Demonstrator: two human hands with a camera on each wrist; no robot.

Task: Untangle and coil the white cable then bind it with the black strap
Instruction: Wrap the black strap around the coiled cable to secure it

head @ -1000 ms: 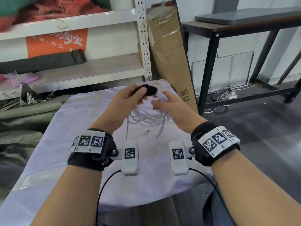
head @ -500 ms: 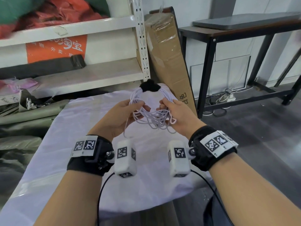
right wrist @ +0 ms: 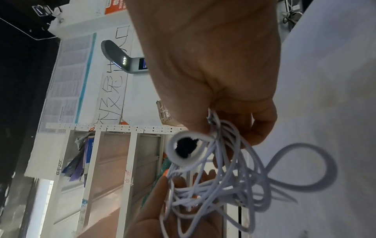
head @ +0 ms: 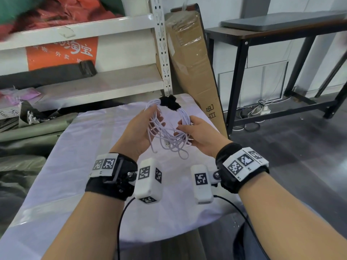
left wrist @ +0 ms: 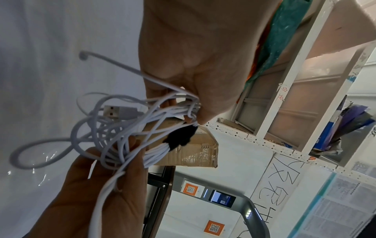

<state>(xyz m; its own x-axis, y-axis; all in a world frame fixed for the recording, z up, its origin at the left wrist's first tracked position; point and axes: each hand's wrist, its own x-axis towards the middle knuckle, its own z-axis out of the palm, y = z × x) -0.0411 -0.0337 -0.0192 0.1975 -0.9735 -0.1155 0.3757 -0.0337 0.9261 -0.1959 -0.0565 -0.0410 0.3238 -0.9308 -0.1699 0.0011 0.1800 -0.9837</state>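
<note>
Cable: the white cable is hanging in loose loops above the cloth-covered table, held up between both hands (its USB plug is dangling among the lower loops).
Strap: the black strap is sitting wrapped round the bundle at the top of the cable, farthest from the person.
Left hand: the left hand is gripping the cable's left side, thumb and fingers pinching several strands together.
Right hand: the right hand is holding the cable's right side, fingers curling round the strands; how tightly is hard to tell.
Background: a tall cardboard box is leaning behind the cable, beside a white shelf.
</note>
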